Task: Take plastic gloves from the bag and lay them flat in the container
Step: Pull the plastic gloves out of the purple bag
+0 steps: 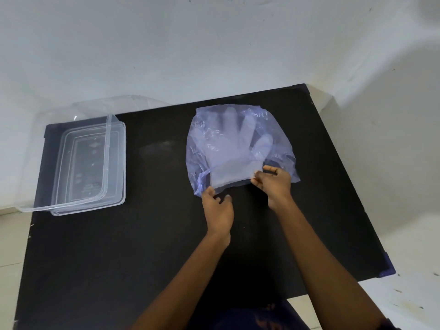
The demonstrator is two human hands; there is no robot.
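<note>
Black table (142, 246) against a white wall (214, 44). On the far right part, a thin blue bag (202, 148), lying flat, see-through. Inside it, a pile of plastic gloves (238, 141), finger shapes pointing far away, cuff end poking out of the bag's near, open edge. Left hand (217, 208) at the near left corner of the bag, fingers curled and a little apart, thumb touching the plastic. Right hand (275, 184) at the near right side, fingertips pinched together on the edge of the gloves. Well apart on the far left, a clear container (119, 163), open, nothing in it, with a clear lid (35, 144) leaning tilted over it.
</note>
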